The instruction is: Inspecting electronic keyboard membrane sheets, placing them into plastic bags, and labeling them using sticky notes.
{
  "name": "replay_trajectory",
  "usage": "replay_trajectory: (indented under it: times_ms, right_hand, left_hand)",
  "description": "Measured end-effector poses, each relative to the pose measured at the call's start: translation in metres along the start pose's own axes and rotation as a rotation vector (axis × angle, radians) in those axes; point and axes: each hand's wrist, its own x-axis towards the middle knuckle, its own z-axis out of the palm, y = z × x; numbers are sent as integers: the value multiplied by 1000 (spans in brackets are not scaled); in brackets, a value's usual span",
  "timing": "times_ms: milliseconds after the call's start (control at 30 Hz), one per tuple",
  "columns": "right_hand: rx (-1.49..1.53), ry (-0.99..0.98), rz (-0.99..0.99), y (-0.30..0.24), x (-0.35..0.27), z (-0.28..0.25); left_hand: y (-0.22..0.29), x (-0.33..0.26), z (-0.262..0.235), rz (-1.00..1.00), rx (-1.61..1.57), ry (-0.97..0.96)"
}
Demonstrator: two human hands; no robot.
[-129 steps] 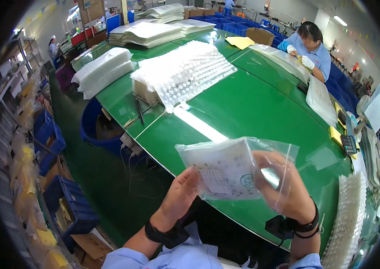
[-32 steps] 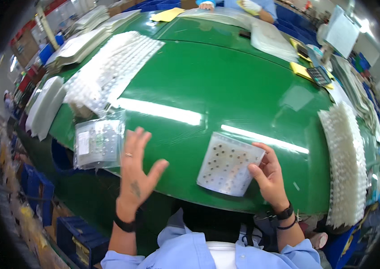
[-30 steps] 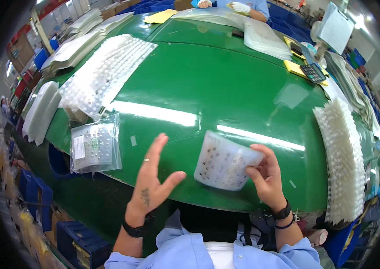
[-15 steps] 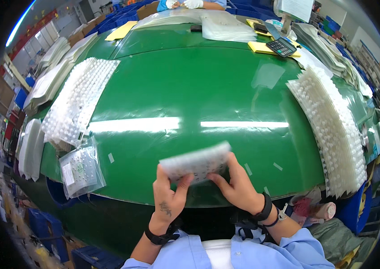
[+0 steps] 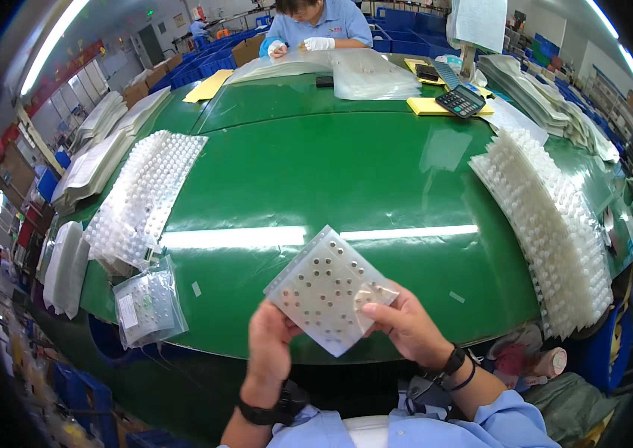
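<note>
I hold a squarish translucent plastic packet (image 5: 327, 280) tilted corner-up over the near edge of the table, with rows of small round metallic pieces showing through it. My right hand (image 5: 410, 328) grips its right corner, thumb on the face and fingers behind. At the lower left edge, my left hand (image 5: 270, 340) is closed on the packet, slightly blurred, with its fingertips partly hidden behind. A bagged packet (image 5: 150, 306) with a white label and similar round pieces lies at the table's near left.
Stacked clear sheets with round bumps lie at left (image 5: 144, 194) and right (image 5: 544, 231) on the green table (image 5: 271, 172). Farther back are a calculator (image 5: 460, 101), yellow pads (image 5: 428, 107) and flat plastic sheets (image 5: 376, 75). Across the table sits a co-worker (image 5: 324, 30).
The packet has turned from nearly edge-on to showing its dotted face, one corner up. My left thumb has left its front. The view has tilted up, showing more of the co-worker.
</note>
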Motion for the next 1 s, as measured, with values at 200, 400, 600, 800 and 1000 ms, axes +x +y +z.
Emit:
replay_trajectory:
  times_ms: [200,400,600,800,1000]
  right_hand:
    - [-163,-91,30,-10,-13,-7]
    - [71,-68,95,-4,-23,-1]
    - [473,-343,58,39,-20,-13]
    - [546,-481,74,43,-8,13]
    - [977,-556,167,37,-13,7]
  left_hand:
    - [23,2,-13,63,504,-303]
    - [-2,-4,7,-22,-57,-177]
    - [-45,-16,15,-373,-829,-439]
    - [-35,-20,15,-102,-263,-168]
    - [-13,-24,26,159,440,40]
